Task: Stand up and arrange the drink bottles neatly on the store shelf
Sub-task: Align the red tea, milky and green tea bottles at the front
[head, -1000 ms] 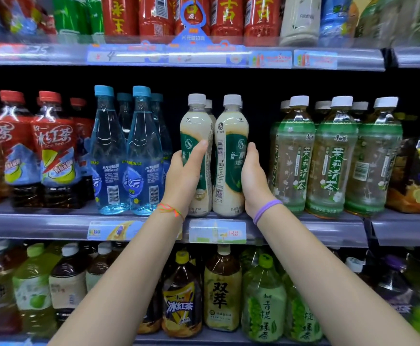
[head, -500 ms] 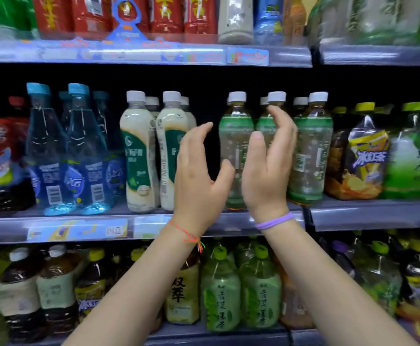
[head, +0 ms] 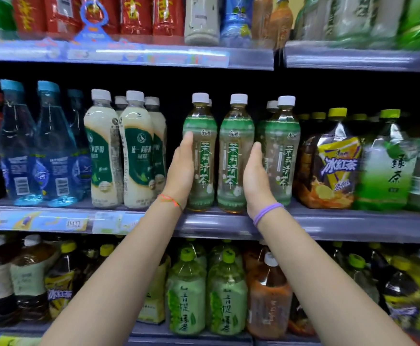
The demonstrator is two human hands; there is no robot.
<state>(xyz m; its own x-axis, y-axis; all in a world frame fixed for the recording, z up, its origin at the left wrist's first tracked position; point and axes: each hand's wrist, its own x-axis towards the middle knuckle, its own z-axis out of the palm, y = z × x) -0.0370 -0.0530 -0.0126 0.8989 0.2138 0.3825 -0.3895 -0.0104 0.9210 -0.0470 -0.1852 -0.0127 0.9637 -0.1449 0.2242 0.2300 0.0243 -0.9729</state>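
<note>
At the front edge of the middle shelf point(head: 228, 222), both hands had moved right from the cream bottles point(head: 119, 151) to the green tea bottles point(head: 216, 156). Left hand point(head: 181, 168) and right hand point(head: 256, 176), flat and spread, bracketed two upright bottles, caps up, ready for squaring.

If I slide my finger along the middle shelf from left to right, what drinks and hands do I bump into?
Blue water bottles → creamy milk tea bottles → left hand → two jasmine tea bottles between the hands → right hand → third jasmine tea bottle → iced tea with yellow label → green tea bottle.
</note>
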